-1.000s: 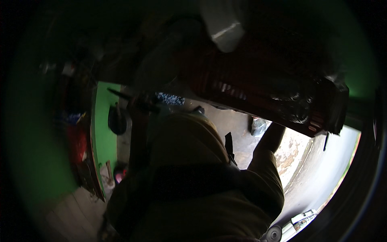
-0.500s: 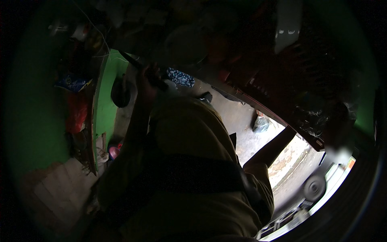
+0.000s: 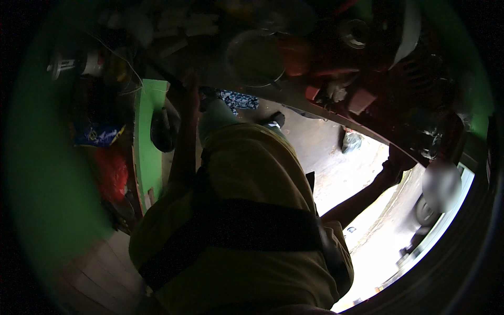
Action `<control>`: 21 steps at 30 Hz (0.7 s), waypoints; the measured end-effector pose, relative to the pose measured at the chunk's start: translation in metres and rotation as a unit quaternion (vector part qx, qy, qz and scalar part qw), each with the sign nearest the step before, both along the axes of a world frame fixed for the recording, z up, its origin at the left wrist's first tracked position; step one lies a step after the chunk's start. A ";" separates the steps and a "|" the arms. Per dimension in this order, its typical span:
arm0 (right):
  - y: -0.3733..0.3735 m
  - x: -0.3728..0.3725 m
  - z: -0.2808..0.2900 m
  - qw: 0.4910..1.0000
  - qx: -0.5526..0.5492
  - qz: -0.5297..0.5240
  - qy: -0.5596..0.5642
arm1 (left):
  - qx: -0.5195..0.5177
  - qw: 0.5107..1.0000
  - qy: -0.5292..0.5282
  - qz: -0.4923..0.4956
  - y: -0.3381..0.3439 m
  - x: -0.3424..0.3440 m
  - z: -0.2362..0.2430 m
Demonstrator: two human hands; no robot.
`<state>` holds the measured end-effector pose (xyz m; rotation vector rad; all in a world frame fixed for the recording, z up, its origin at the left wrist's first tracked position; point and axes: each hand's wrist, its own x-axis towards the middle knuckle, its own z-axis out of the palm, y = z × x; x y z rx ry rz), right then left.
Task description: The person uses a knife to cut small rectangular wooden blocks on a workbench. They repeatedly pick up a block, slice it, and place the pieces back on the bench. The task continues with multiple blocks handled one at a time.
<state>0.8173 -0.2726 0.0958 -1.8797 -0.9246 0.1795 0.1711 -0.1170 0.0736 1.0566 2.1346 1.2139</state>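
My left hand (image 3: 189,85) is closed round a long, dark, narrow object (image 3: 167,74) that I cannot identify, beside the upper end of a green board (image 3: 149,126). My right hand (image 3: 394,167) is at the right end of the dark red surface (image 3: 357,113) that spans the upper right, just below its front edge. Its fingers look curled, but what they hold is too dark to make out. A round pot or bowl (image 3: 254,58) and red plastic pieces (image 3: 362,100) lie on or beside that surface.
A blue packet (image 3: 100,135) and red bag (image 3: 109,173) are on the left by a green wall (image 3: 47,184). Patterned cloth (image 3: 240,98) and a plastic bag (image 3: 350,142) are on the floor (image 3: 315,142). A bright opening is at the lower right.
The view has shifted, showing more of the cluttered top surface. My left hand appears higher in the picture; my right hand has come further right, more into view beside the red edge.
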 end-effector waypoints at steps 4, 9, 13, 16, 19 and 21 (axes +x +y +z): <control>-0.041 -0.043 0.013 0.998 -0.014 -0.060 0.034 | 0.031 0.955 0.276 -0.106 0.048 -0.097 -0.032; -0.114 -0.145 0.030 0.983 -0.060 -0.139 0.102 | -0.116 0.951 0.190 -0.216 0.084 -0.131 -0.008; -0.148 -0.249 0.032 0.962 -0.092 -0.173 0.188 | 0.005 0.932 0.190 -0.309 0.106 -0.166 -0.059; -0.116 -0.333 0.039 0.965 -0.123 -0.088 0.217 | 0.047 0.935 0.141 -0.323 0.108 -0.179 -0.075; -0.081 -0.405 0.029 0.944 -0.129 -0.019 0.303 | 0.074 0.914 0.179 -0.356 0.120 -0.186 -0.078; -0.057 -0.424 0.010 0.905 -0.127 0.068 0.400 | 0.053 0.915 0.185 -0.355 0.121 -0.202 -0.092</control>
